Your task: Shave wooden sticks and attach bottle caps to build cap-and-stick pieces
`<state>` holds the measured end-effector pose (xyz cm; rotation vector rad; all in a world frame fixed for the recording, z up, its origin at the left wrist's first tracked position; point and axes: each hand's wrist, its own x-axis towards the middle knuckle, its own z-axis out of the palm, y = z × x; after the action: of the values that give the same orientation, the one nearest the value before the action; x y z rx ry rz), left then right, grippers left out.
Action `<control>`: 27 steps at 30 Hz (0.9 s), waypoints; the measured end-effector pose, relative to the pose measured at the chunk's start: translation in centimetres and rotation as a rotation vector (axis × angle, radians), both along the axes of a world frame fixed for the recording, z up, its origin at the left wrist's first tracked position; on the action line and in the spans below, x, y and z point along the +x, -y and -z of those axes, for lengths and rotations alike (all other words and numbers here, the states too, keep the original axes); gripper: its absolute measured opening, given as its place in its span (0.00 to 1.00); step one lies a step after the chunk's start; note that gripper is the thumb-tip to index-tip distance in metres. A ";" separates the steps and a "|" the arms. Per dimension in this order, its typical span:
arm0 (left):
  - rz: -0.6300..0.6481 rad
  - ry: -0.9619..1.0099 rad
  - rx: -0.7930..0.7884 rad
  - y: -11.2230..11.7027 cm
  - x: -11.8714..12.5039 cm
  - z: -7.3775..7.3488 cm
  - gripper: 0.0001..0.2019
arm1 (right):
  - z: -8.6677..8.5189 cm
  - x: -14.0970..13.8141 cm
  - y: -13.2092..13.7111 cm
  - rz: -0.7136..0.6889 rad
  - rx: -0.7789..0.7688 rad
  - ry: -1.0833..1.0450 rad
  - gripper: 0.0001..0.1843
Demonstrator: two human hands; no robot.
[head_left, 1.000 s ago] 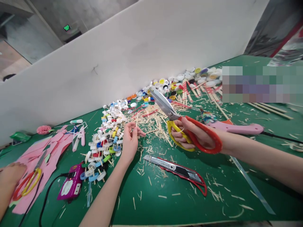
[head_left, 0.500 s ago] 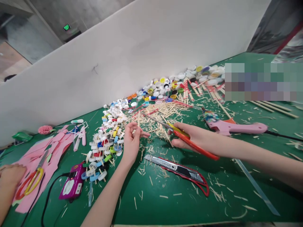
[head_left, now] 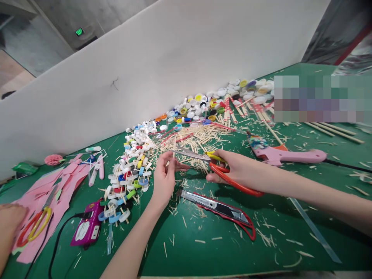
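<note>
Scissors [head_left: 200, 156] with red and yellow handles sit wrapped in the right hand [head_left: 232, 164], their blade tips at a thin wooden stick [head_left: 174, 144] pinched upright between the left hand's [head_left: 164, 176] thumb and finger; whether steel touches wood cannot be told. Behind lie wood slivers [head_left: 200, 135]; nearer, a utility knife [head_left: 216, 207]; leftward, bottle caps on sticks [head_left: 128, 174]; rightward, a pink glue gun [head_left: 296, 156].

Scissor blades [head_left: 194, 154] metal; handles [head_left: 242, 188] smooth plastic; splinters [head_left: 205, 135] wood
</note>
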<state>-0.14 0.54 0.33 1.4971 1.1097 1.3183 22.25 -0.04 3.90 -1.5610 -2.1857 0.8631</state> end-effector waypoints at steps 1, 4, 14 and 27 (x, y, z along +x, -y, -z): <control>0.007 -0.007 -0.005 0.1 0.0 0.1 0.08 | 0.1 0.0 0.0 -0.007 0.001 -0.006 0.32; 0.029 -0.045 -0.018 0.2 0.1 0.3 0.08 | 0.3 0.0 0.0 -0.014 -0.011 -0.014 0.32; 0.080 -0.135 -0.020 0.6 0.5 0.2 0.08 | 0.1 0.0 0.0 -0.026 -0.037 -0.031 0.32; 0.013 -0.421 0.123 1.2 0.5 0.1 0.11 | 0.6 -0.1 0.6 -0.061 0.000 0.015 0.35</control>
<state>0.35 -0.65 0.27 1.9289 1.2928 1.1052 22.20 -0.59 3.31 -1.5134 -2.2541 0.8720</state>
